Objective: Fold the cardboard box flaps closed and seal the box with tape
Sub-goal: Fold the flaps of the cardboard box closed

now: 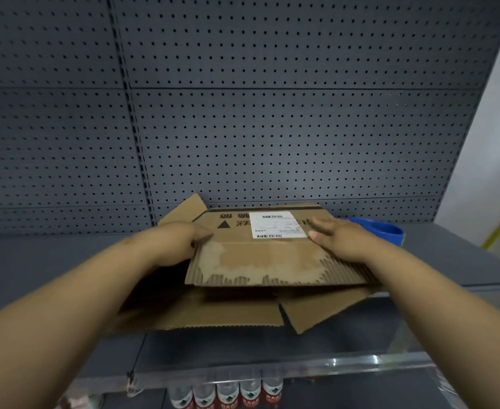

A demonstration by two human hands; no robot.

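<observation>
Head cam looking down at the hands, so starting closest: right under the wrists there's a clear shelf lip (346,363) with a row of water bottles (228,394) one level down, nothing to do with the job. Just behind that, below and nearer than the fingers, the near flap (207,315) of the cardboard box (272,261) hangs out flat toward the person, and a smaller side flap (325,311) sticks out beside it, under the right wrist.

Left hand (174,243) has its fingers curled over the left edge of the top flap (272,267), thumb tip on the upper face, so it's gripping that flap. Right hand (340,240) lies flatter, fingers fairly straight and close together, pressing on the flap's right end, fingertips just touching the white label (278,225). Another flap (183,211) pokes up past the left fingertips.

My take: this is the flap-folding stage, no tape on yet. Doing it well means tucking the short side flaps in first, then bringing the long ones down so their edges meet in the middle. Keep the right palm flat so the flap doesn't spring back. The torn, peeled patch along the flap edge looks weak, so press there gently.

Beyond the right fingertips sits a blue tape dispenser (381,230) on the grey shelf (50,261), within easy reach. Pegboard (272,113) behind everything.
</observation>
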